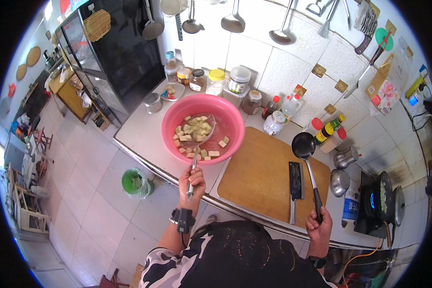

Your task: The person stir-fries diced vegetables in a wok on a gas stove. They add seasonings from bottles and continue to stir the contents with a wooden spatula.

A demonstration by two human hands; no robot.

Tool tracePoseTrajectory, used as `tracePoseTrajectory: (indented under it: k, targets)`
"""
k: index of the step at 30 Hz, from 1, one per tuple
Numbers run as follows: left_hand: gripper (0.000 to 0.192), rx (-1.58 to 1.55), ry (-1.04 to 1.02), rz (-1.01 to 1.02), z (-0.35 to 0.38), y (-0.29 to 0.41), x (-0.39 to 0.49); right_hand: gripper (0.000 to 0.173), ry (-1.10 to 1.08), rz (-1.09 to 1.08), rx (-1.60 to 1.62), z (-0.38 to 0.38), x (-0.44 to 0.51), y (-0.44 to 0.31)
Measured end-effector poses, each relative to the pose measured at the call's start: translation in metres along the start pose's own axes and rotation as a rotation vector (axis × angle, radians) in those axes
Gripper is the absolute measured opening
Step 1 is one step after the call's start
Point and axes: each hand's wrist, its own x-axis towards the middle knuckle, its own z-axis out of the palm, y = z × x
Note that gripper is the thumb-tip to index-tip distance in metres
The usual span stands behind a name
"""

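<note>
My left hand (191, 181) grips the metal handle of a wire mesh skimmer (208, 134), whose round head sits in a pink plastic basin (238, 120). Pale cubes (191, 129) of cut food lie in and around the mesh, in what looks like water. In my right hand (319, 220) is the dark handle of a ladle (304, 144) with a black bowl, held over the right part of a wooden cutting board (253, 172). A cleaver (295, 185) lies flat on that board, left of the ladle's handle.
At the far right a wok (384, 198) with pale food sits over a blue gas flame. Jars and bottles (270, 108) line the tiled wall, below hanging ladles (233, 22) and knives. A small white dish (173, 92) stands behind the basin. On the floor is a green bin (136, 183).
</note>
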Motion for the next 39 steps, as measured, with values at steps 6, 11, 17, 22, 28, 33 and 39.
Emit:
tracePoseTrajectory:
  k: [6,11,17,22,28,33,39]
  targets:
    - [0.011,0.658,0.264,0.113,0.011,0.027,0.014,0.04,0.019,-0.019,0.021,-0.011,-0.007,0.001]
    - [0.04,1.03,0.304,0.126,0.021,0.04,0.008,0.044,0.087,-0.039,0.047,-0.021,-0.012,0.003]
    - [0.072,1.621,0.509,0.052,0.056,0.072,-0.002,0.042,0.184,-0.053,0.053,-0.023,-0.016,0.005]
    - [0.07,1.915,0.588,-0.139,0.083,0.063,0.009,0.021,0.117,-0.028,0.066,-0.015,-0.017,0.005]
    - [0.059,1.243,0.547,-0.279,0.072,0.044,-0.004,0.041,0.143,-0.042,0.065,-0.014,-0.018,0.008]
    - [0.046,0.658,0.344,-0.214,0.043,0.033,-0.03,0.041,0.153,-0.06,0.068,-0.017,-0.016,0.01]
    - [0.037,0.316,0.1,-0.178,0.012,-0.008,-0.023,0.043,0.125,-0.025,0.011,-0.009,-0.006,0.006]
